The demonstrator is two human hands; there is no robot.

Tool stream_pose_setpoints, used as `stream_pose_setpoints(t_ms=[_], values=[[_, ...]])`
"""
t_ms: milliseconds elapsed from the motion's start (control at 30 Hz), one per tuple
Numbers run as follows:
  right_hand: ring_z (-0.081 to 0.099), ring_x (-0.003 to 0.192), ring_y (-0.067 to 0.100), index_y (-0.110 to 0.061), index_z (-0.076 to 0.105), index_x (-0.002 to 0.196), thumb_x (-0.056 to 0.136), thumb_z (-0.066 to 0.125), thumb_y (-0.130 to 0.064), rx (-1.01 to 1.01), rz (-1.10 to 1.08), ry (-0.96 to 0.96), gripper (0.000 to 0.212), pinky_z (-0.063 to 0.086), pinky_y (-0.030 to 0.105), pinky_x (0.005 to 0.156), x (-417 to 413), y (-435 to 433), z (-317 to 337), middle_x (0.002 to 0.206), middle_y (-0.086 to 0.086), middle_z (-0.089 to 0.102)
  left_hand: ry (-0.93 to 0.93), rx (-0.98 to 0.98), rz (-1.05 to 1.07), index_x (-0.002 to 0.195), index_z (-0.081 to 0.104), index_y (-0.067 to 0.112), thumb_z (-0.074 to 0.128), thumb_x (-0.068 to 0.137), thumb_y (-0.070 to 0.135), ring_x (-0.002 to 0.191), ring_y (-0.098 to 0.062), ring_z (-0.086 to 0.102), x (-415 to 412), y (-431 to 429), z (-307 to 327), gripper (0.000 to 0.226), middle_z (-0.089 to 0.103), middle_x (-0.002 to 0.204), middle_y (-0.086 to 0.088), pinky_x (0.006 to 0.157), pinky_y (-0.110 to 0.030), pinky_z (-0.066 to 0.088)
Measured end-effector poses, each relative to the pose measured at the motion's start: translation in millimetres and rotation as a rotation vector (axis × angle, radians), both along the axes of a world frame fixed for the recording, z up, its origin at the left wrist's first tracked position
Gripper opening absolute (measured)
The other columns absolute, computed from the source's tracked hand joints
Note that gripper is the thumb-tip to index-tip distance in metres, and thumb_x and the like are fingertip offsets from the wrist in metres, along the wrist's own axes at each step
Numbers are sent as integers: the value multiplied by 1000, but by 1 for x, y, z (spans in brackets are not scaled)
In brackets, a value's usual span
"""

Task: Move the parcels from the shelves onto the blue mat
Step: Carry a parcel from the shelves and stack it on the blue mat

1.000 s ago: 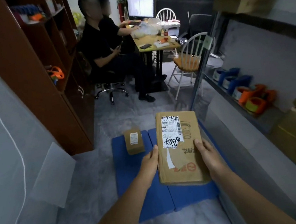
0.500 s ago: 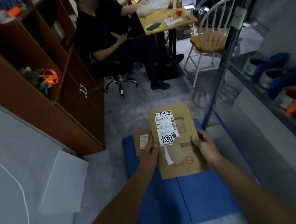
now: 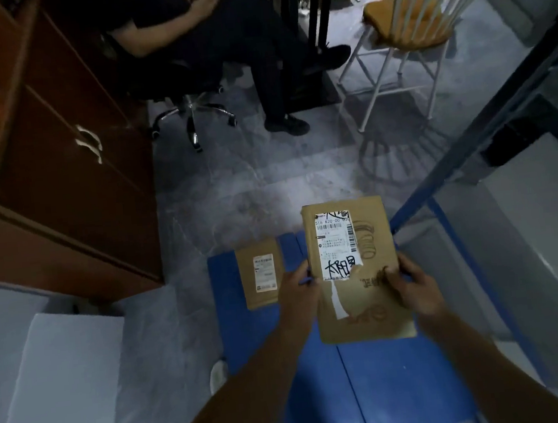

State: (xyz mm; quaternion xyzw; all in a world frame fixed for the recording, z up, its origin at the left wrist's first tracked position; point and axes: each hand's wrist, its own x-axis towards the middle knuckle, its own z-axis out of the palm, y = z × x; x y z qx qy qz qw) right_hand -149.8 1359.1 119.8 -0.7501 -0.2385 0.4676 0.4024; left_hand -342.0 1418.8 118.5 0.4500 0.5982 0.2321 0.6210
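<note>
Parcel (image 3: 356,272) between both hands (image 3: 300,293), above the blue mat (image 3: 375,390).

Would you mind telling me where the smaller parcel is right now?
In the head view, the smaller parcel lies on the blue mat, near its far left corner, just left of the left hand.

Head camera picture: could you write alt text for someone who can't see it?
Two bare hands, left hand and right hand, hold a flat brown parcel with a white label above a blue mat on the floor. A smaller parcel already lies on the mat, to the left. Behind, someone sits on an office chair.
</note>
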Motion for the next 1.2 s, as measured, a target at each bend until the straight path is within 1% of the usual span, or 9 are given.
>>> stream_pose_setpoints(t_ms=[333,467,633,700,833,933,1000,1100,1200], values=[[60,87,4,-45,54,127,101,47,-10,-169,-48,-133,44,48,14,57,4,118,-212,100,-13,63,-87,-130,109,120,51,21,61,93,6,105,-11,61,14,89,-211,33,62,121,-1,92,-40,55],[53,75,-10,-37,55,125,98,36,3,-192,1,-163,52,42,2,47,7,146,-296,95,-22,58,15,-104,62,122,50,37,47,100,19,99,-16,61,24,96,-295,27,62,118,5,75,-37,55],[60,65,-5,-33,54,135,98,35,4,-209,-32,-171,56,43,4,44,7,157,-374,93,-15,62,84,-191,-149,143,40,34,45,86,-7,136,-29,39,27,114,-359,71,20,160,-1,69,-23,47],[65,67,-5,-36,56,132,98,41,1,-208,-49,-135,52,51,11,54,10,161,-394,95,-14,66,116,-189,-253,149,31,35,45,87,-8,143,-30,30,22,126,-378,77,0,164,1,80,-28,50],[66,103,19,-37,54,136,99,46,-6,-238,-41,-47,49,55,36,90,11,172,-426,122,1,67,160,-192,-325,152,25,36,45,89,-5,144,-33,27,17,142,-409,78,-8,164,3,94,-38,48],[66,104,18,-33,58,134,97,47,-3,-225,-12,-35,49,53,31,88,5,179,-444,124,1,67,231,-115,-266,150,33,22,43,89,-8,149,-23,13,24,129,-422,68,-5,163,0,108,-26,35],[65,110,20,-33,60,131,92,41,5,-224,47,-21,58,53,36,96,-3,182,-453,125,1,67,212,-81,-229,147,38,16,47,88,-7,149,-16,12,28,116,-427,65,-5,163,4,114,-32,34],[64,107,14,-30,57,135,91,36,7,-215,85,-74,62,54,29,89,-8,186,-457,127,-2,65,207,-127,-287,154,23,23,51,92,4,149,-15,9,34,114,-428,70,-14,162,10,105,-27,39],[58,110,15,-25,46,145,93,36,8,-249,86,-95,62,49,28,86,-8,187,-454,129,-3,58,231,-163,-348,151,31,26,49,93,4,146,-20,21,37,123,-419,64,-9,163,9,92,-26,42]])
